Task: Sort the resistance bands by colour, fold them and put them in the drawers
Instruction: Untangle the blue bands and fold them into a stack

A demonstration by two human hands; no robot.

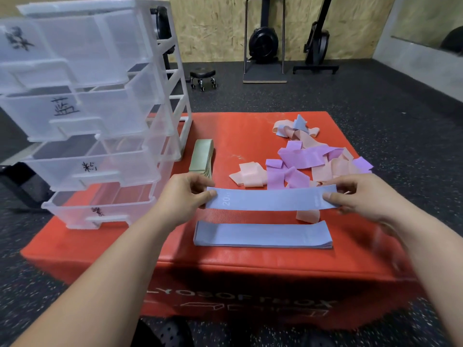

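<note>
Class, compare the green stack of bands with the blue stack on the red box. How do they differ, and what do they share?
The green stack is pale green; the blue stack is light blue. The green stack runs away from the camera; the blue stack lies crosswise. The green stack sits beside the drawer unit; the blue stack sits near the front edge. Both are neat, flat piles on the red box.

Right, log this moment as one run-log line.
left hand, right hand: pinch blue band ends | blue stack: below | green stack: beside drawers | mixed pile: unsorted
</note>
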